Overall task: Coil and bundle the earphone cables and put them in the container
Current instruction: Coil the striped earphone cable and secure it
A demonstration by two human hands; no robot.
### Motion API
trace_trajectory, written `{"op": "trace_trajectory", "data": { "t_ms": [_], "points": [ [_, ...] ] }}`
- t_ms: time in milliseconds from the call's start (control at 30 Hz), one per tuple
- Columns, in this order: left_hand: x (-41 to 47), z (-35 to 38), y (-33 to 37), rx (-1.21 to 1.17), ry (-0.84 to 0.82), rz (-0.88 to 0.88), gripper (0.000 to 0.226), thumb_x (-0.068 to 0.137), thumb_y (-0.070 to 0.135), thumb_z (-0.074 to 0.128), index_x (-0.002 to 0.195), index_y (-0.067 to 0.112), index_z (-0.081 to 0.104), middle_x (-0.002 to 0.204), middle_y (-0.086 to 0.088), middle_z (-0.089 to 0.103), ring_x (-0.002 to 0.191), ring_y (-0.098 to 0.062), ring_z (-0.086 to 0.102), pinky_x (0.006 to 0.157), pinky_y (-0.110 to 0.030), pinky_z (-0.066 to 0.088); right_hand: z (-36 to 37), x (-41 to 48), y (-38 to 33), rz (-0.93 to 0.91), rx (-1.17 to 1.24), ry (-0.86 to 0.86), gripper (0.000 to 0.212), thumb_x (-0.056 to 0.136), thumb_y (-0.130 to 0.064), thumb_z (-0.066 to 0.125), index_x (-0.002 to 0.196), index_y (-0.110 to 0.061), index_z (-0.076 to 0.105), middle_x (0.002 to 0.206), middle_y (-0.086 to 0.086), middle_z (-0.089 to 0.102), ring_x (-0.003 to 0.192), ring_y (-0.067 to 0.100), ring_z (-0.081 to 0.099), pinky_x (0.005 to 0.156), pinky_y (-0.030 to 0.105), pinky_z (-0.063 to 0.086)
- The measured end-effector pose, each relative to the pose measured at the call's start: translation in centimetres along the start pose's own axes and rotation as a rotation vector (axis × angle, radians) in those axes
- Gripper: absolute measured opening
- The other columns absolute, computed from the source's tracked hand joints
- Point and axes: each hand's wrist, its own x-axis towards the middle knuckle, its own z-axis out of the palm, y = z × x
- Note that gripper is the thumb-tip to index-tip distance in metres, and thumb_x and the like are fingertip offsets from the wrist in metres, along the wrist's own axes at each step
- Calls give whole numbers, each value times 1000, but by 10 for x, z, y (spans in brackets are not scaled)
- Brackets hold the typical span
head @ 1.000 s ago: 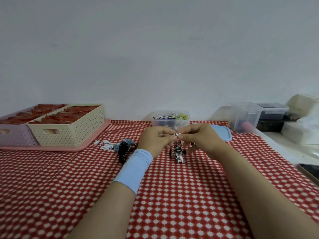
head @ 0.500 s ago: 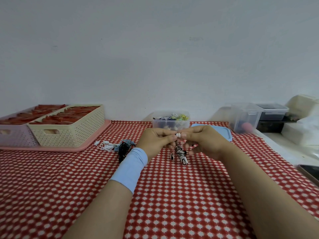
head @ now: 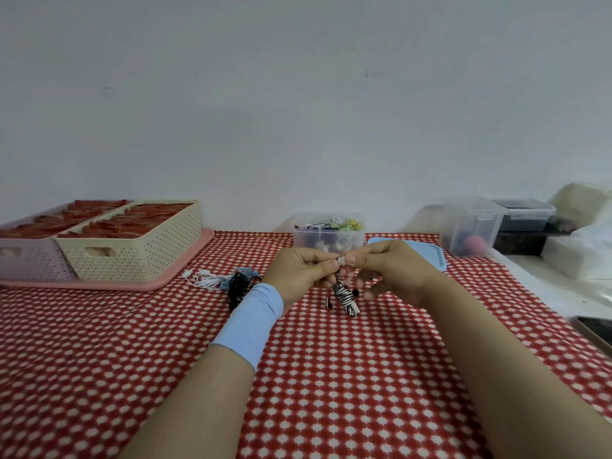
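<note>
A coiled black-and-white earphone bundle [head: 345, 296] hangs tilted just above the red checked tablecloth. My left hand [head: 298, 272] and my right hand [head: 387, 270] pinch its top together, a small white piece between the fingertips. One black earbud [head: 328, 303] dangles to the bundle's left. Behind the hands stands a clear container [head: 329, 234] holding several bundled earphones. Its blue lid [head: 427, 256] lies to the right. Loose white earphones [head: 207, 279], a blue cable [head: 246, 274] and a black cable [head: 235, 289] lie in a heap left of my left wrist.
Two perforated baskets [head: 139, 246] with red items sit on a pink tray [head: 172, 276] at the far left. Clear boxes [head: 470, 226] and a dark one [head: 523, 217] stand at the back right. A dark flat device [head: 596, 329] lies at the right edge.
Both hands rose slightly and the bundle swung from hanging upright to tilting down to the right. The grip at its top stayed.
</note>
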Motion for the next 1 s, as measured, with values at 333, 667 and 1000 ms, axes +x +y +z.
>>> {"op": "trace_trajectory", "data": {
  "t_ms": [333, 667, 1000],
  "points": [
    [-1, 2, 0, -17, -34, 11, 15, 88, -2, 67, 95, 8, 76, 74, -5, 73, 62, -9, 63, 64, -20, 55, 2, 0, -1, 10, -11, 6, 11, 87, -19, 73, 86, -11, 80, 81, 8, 74, 58, 14, 60, 52, 29, 54],
    [2, 6, 2, -79, 4, -10, 15, 91, 4, 66, 95, 13, 77, 86, -11, 73, 65, -12, 60, 58, -20, 50, 2, 2, 0, -25, 136, 20, 6, 84, -18, 72, 88, -13, 74, 81, 9, 70, 60, 16, 62, 50, 29, 54],
    [4, 3, 2, 98, 125, -6, 14, 85, 12, 75, 98, 10, 77, 62, 14, 66, 52, 5, 55, 59, -12, 46, 8, 1, -1, -190, -113, 117, 12, 82, -9, 80, 84, -21, 80, 75, 10, 72, 60, 19, 64, 58, 34, 59]
  ]
}}
